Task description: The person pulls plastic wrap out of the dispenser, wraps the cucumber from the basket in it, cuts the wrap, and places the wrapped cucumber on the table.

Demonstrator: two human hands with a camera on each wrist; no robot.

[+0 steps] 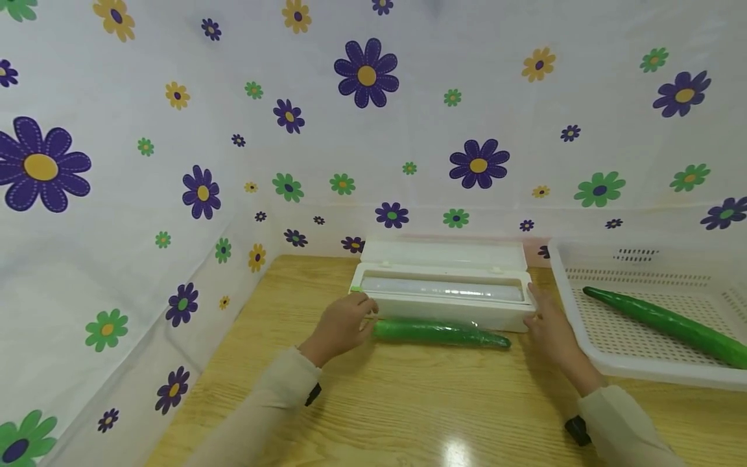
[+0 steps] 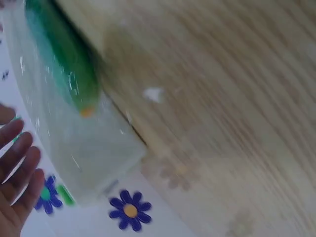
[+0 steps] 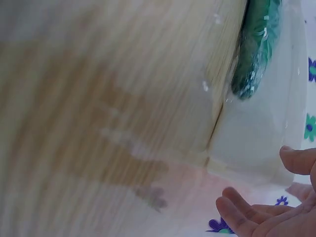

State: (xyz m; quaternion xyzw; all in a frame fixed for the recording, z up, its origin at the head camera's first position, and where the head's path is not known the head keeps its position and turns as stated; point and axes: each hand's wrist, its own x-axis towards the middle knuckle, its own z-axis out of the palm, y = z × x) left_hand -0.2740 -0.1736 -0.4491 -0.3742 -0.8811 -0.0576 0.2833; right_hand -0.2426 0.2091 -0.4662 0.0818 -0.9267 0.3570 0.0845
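A white cling film dispenser box (image 1: 449, 311) stands lengthwise against the back wall with its lid (image 1: 443, 253) raised. Inside lies a roll of clear film (image 1: 438, 288). Just in front of the box is a cucumber (image 1: 434, 332) with shiny clear film around it. My left hand (image 1: 343, 326) is beside the cucumber's left end and the box's left front corner; the left wrist view shows its fingers (image 2: 22, 170) spread and holding nothing. At the box's right end is my right hand (image 1: 551, 334), thumb near the front corner and fingers loosely extended, apparently without a grip.
To the right, a white perforated plastic basket (image 1: 583, 344) holds another cucumber (image 1: 671, 319). A small green piece (image 1: 356, 289) sits at the box's left end. Flower-printed white sheeting (image 1: 420, 130) hangs behind and to the left of the wooden table (image 1: 408, 408).
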